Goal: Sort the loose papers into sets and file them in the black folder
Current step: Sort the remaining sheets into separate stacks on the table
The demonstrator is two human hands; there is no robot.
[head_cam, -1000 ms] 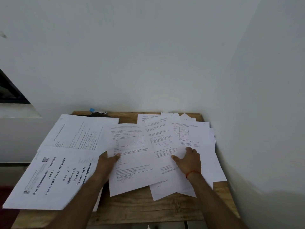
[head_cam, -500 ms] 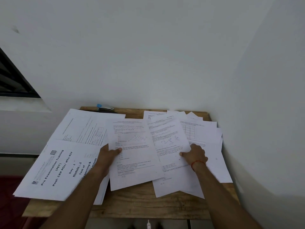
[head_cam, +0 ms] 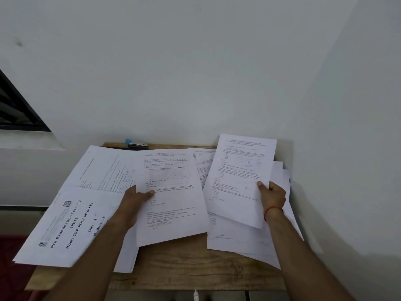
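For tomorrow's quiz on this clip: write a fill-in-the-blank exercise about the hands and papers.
The right hand, a ___ thread at its wrist, pinches the lifted sheet. The left hand grips the middle sheet, its ___ on top. The stapler by the wall has a ___ end.
Missing words: red; thumb; blue.

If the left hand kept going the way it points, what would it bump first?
The left hand grips the middle sheet; going on across it, it would probably meet the lifted sheet in the right hand; depth is unclear.
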